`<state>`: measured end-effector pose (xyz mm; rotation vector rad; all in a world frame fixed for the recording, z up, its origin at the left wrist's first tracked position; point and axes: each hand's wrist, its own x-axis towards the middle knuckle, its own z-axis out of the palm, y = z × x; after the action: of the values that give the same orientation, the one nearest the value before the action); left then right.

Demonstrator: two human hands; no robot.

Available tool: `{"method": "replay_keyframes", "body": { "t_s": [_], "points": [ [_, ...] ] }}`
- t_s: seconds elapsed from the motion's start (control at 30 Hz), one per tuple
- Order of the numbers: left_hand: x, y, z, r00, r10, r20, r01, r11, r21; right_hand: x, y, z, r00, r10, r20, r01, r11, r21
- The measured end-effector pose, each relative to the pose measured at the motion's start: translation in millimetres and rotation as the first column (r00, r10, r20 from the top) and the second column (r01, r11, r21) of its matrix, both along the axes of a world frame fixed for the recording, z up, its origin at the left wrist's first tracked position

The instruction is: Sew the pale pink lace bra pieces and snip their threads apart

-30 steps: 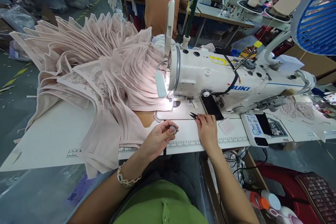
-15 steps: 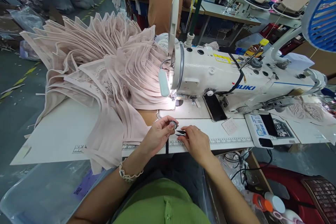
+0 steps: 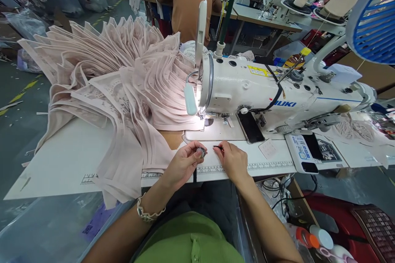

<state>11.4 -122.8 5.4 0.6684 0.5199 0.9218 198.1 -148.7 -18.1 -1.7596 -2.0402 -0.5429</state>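
Metal bobbin point(image 3: 202, 152) in left hand point(image 3: 184, 164), snips point(image 3: 217, 147) in right hand point(image 3: 233, 161)

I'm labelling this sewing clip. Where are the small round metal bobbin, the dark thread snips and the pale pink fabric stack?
Small round metal bobbin point(image 3: 202, 152): head view, its rim.
Dark thread snips point(image 3: 217, 147): head view, blade end.
Pale pink fabric stack point(image 3: 123, 78): head view, folded layers.

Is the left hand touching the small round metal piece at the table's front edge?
Touching. The head view shows the left hand pinching the small round metal piece between its fingertips.
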Motion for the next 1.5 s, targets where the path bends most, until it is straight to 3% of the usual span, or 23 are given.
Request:
{"method": "replay_keyframes", "body": {
  "t_s": [0.3,0.53,0.67,0.87,1.03,1.17,1.27,1.33,1.37,1.43,1.5],
  "points": [
    [-2,9,0.6,0.998,0.065,-0.01,-0.065,0.998,0.018,-3,-14,13.7,0.993,0.116,-0.027,-0.119,0.973,-0.198],
    [-1,7,0.6,0.998,0.056,-0.007,-0.056,0.998,0.028,-27,-16,20.1,0.981,0.194,0.002,-0.187,0.947,-0.262],
    [-1,7,0.8,0.999,0.045,-0.014,-0.045,0.999,0.024,-29,-9,9.6,0.986,0.153,0.074,-0.133,0.966,-0.221],
    [-2,2,-2.8,0.999,0.032,-0.027,-0.032,0.999,0.012,-3,4,3.0,0.997,-0.021,0.068,0.03,0.991,-0.13],
    [0,2,-2.8,0.999,0.041,-0.017,-0.041,0.999,0.002,-1,3,10.1,0.999,0.028,0.041,-0.019,0.979,-0.205],
    [-1,6,-0.5,0.998,0.066,-0.009,-0.066,0.997,0.027,-6,-8,24.9,0.995,0.093,-0.027,-0.097,0.944,-0.317],
    [-3,9,-0.7,0.997,0.079,-0.011,-0.079,0.996,0.03,-6,-17,35.4,0.964,0.08,-0.253,-0.17,0.918,-0.358],
    [-4,10,-1.9,0.996,0.09,-0.017,-0.09,0.996,0.026,-8,-22,37.8,0.834,0.004,-0.551,-0.254,0.89,-0.379],
    [-4,10,-2.4,0.995,0.094,-0.021,-0.093,0.995,0.024,-11,-25,37.1,0.694,-0.069,-0.717,-0.324,0.859,-0.396],
    [-4,10,-2.9,0.995,0.095,-0.022,-0.095,0.995,0.023,-20,-30,31.6,0.248,-0.294,-0.923,-0.53,0.757,-0.383],
    [-4,10,-2.0,0.995,0.094,-0.015,-0.094,0.995,0.032,-32,-36,22.2,-0.21,-0.553,-0.806,-0.74,0.629,-0.239]
  ]
}}
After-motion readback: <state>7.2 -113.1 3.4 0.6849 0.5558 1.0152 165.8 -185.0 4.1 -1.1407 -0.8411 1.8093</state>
